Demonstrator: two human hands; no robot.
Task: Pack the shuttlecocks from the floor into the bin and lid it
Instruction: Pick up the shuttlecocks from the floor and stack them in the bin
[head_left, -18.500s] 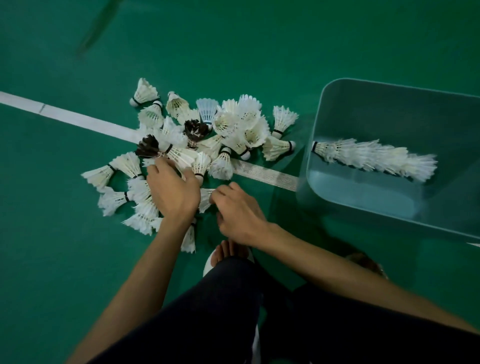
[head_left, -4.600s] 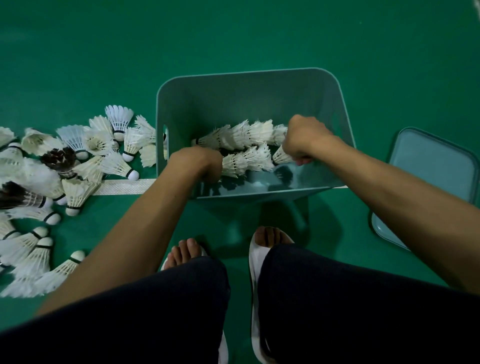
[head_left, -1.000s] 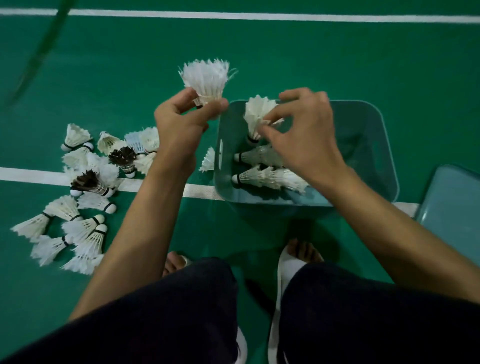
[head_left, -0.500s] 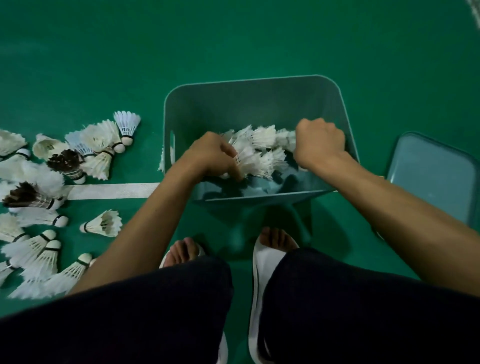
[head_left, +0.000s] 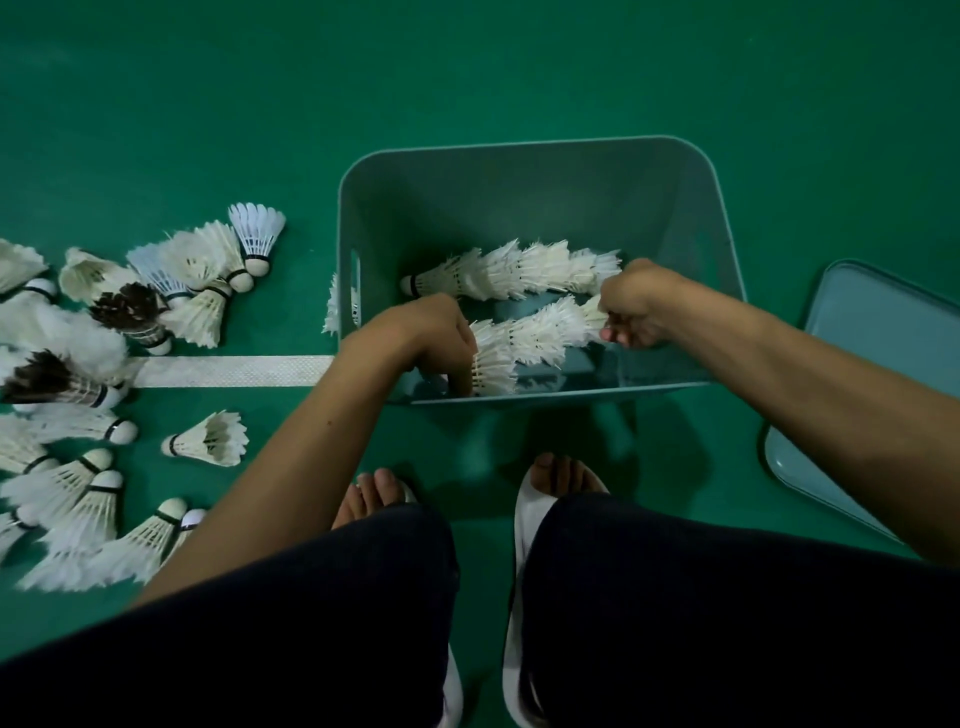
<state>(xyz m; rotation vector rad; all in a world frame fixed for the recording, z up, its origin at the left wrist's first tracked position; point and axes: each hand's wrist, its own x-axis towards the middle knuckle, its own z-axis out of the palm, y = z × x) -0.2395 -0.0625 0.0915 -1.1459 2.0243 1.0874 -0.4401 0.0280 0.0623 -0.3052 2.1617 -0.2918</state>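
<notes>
The teal bin (head_left: 519, 171) stands on the green floor in front of me. Inside it lie two rows of nested white shuttlecocks: a far row (head_left: 514, 270) and a near row (head_left: 535, 338). My left hand (head_left: 431, 338) is inside the bin, shut on the left end of the near row. My right hand (head_left: 636, 306) grips that row's right end. Several loose shuttlecocks (head_left: 202, 291) lie on the floor left of the bin, two of them dark-feathered (head_left: 130, 309). The teal lid (head_left: 878, 374) lies flat on the floor to the right.
A white court line (head_left: 234, 370) runs from the shuttlecock pile to the bin. One lone shuttlecock (head_left: 208, 439) lies near my left forearm. My feet in white sandals (head_left: 530, 514) sit just in front of the bin, with my dark-trousered knees below.
Both hands have lowered the near row of shuttlecocks deeper into the bin and stretched it out straighter. The far row now shows fully behind it.
</notes>
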